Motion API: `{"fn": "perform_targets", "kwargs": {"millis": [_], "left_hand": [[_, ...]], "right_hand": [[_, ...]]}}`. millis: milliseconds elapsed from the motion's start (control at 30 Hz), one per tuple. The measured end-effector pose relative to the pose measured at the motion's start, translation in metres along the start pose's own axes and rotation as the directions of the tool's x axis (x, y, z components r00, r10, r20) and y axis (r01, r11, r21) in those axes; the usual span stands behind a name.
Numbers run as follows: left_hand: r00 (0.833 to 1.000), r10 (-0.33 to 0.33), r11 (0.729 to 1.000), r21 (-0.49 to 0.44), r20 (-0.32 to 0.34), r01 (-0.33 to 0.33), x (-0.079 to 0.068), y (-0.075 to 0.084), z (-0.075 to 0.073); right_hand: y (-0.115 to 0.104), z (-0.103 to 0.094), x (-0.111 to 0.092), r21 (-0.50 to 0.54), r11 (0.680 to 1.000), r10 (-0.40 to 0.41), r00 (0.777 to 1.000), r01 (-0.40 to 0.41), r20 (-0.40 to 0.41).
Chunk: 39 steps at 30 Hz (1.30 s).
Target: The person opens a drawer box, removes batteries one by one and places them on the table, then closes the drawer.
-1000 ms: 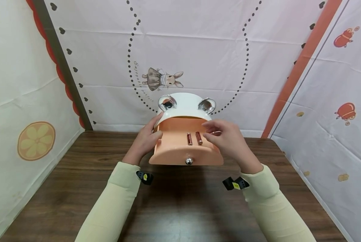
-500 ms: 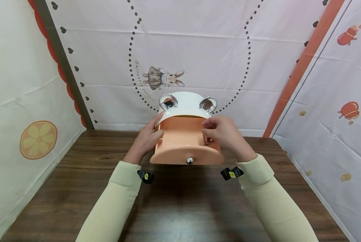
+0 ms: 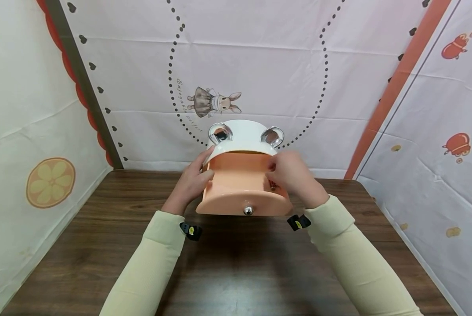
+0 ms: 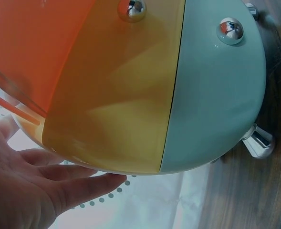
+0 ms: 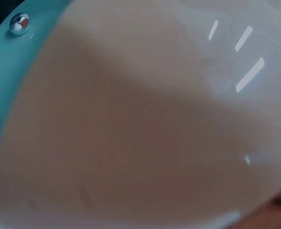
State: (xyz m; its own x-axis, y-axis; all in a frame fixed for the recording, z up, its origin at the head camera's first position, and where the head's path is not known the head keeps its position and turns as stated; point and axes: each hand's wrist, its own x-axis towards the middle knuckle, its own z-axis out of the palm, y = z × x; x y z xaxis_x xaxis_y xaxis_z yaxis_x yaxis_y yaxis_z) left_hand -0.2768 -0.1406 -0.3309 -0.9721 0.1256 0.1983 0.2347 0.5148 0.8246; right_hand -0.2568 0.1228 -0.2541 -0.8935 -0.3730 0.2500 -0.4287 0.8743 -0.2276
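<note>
In the head view, a white drawer box [image 3: 245, 134] with two silver ear-like rings has its upper peach-orange drawer [image 3: 236, 202] pulled out. My left hand [image 3: 190, 184] lies along the box's left side, thumb at the drawer's side wall. The left wrist view has this left hand [image 4: 30, 186] with fairly straight fingers against the shell. Over the drawer's right end is my right hand [image 3: 293, 175], fingers bent at a small red battery [image 3: 273, 186]. Those fingers hide part of the battery; whether they pinch one cannot be told. The right wrist view is nearly filled by the drawer front [image 5: 130, 119].
A lower green drawer front [image 4: 216, 90] with a silver knob [image 4: 230, 31] sits below the orange one. The box stands on silver feet [image 4: 258, 141] on a dark wooden table [image 3: 236, 272]. Printed white cloth [image 3: 251, 66] hangs behind and at both sides.
Two batteries have shifted from mid-drawer to its right end; only one shows now. My right hand has moved in over them, fingers lower and more bent. The left hand keeps its place.
</note>
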Motion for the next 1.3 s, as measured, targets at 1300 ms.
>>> {"fn": "perform_targets", "kwargs": {"millis": [1300], "left_hand": [[0.999, -0.036, 0.996, -0.078, 0.017, 0.038, 0.000, -0.001, -0.002]], "right_hand": [[-0.016, 0.011, 0.001, -0.064, 0.983, -0.163, 0.976, 0.174, 0.144]]}}
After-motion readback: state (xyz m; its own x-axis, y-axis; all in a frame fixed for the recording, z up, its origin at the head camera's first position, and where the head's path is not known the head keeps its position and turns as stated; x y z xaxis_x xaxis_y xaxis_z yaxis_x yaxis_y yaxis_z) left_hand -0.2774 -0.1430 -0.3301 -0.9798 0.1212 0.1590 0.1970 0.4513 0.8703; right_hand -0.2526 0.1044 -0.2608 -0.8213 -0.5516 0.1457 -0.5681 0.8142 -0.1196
